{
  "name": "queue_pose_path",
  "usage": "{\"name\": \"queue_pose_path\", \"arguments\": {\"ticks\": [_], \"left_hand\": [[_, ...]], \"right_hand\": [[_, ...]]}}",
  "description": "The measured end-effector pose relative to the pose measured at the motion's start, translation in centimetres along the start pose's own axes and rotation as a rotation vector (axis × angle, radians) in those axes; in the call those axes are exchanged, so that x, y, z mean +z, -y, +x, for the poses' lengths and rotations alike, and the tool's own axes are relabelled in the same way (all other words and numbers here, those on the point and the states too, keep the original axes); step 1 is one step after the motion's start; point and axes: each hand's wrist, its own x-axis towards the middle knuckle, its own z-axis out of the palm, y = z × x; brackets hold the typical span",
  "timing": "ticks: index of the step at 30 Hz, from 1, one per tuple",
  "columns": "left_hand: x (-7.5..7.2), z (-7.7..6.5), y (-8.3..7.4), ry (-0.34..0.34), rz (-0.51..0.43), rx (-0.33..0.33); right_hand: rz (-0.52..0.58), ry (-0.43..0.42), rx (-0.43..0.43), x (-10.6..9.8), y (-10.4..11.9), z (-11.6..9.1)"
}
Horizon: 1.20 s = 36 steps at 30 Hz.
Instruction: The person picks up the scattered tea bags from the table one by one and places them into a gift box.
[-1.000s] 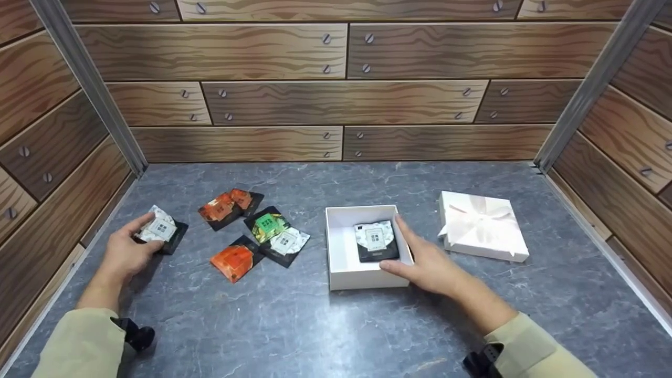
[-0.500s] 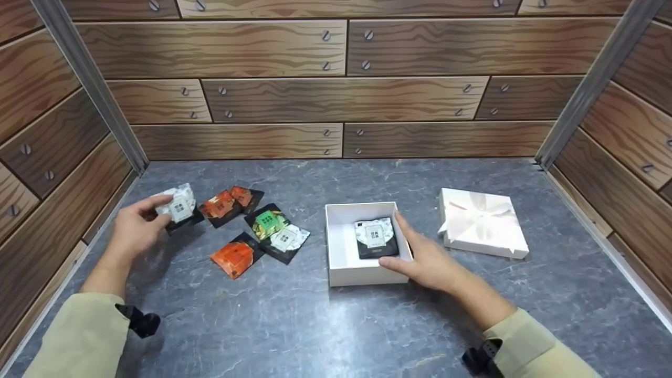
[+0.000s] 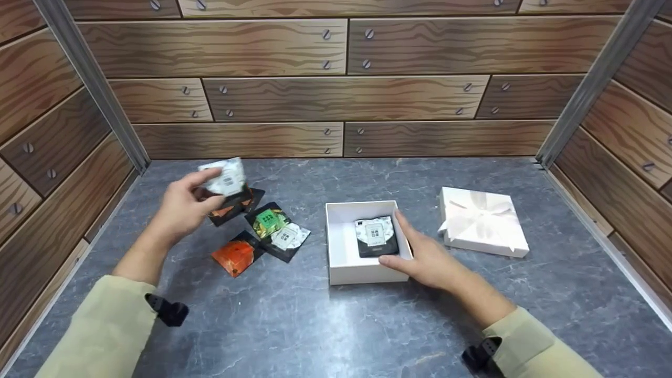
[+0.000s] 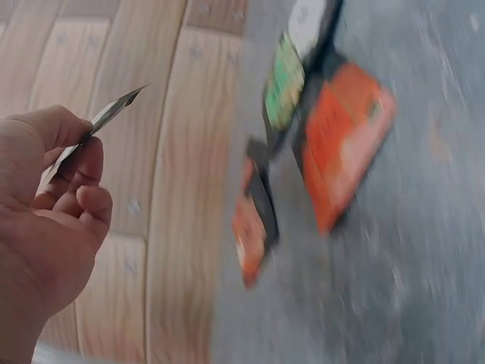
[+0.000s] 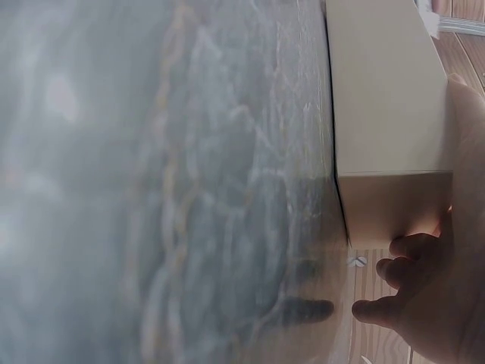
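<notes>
Pinched between the thumb and fingers of my left hand (image 3: 184, 205) is a white-and-black sachet (image 3: 227, 178), raised above the table; the left wrist view shows that sachet (image 4: 114, 114) almost edge-on. My right hand (image 3: 428, 260) grips the right wall of an open white box (image 3: 367, 275), its thumb over the front right corner. Inside the box lies another white-and-black sachet (image 3: 376, 236). In the right wrist view, fingers of the right hand (image 5: 424, 296) are curled by the box's side (image 5: 394, 91).
Left of the box lie a green sachet (image 3: 269, 219), a white one (image 3: 289, 239) overlapping it, and an orange one (image 3: 236, 256). More orange sachets (image 3: 226, 213) are partly hidden behind the held one. The white lid (image 3: 485, 218) with a bow lies at right.
My left hand has lifted the white-and-black sachet off the table at far left and carried it rightward, over the orange sachets. My right hand has stayed at the box.
</notes>
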Motion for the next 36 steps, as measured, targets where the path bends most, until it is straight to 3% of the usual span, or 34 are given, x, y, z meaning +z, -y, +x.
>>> {"name": "queue_pose_path", "arguments": {"ticks": [7, 17, 30, 36], "left_hand": [[4.2, 0.9, -3.5, 0.062, -0.111, 0.103], [9.4, 1.6, -7.0, 0.180, -0.115, 0.113], [14.5, 2.3, -7.4, 0.252, -0.066, 0.143], [16.4, 2.5, -6.9, 0.300, -0.044, 0.119]], "right_hand": [[0.001, 0.002, -0.001, 0.0, 0.0, 0.0], [-0.004, 0.001, -0.007, 0.0, -0.1, 0.0], [0.015, -0.002, -0.022, 0.0, 0.0, -0.1], [0.018, -0.002, -0.020, 0.0, 0.0, 0.0]]}}
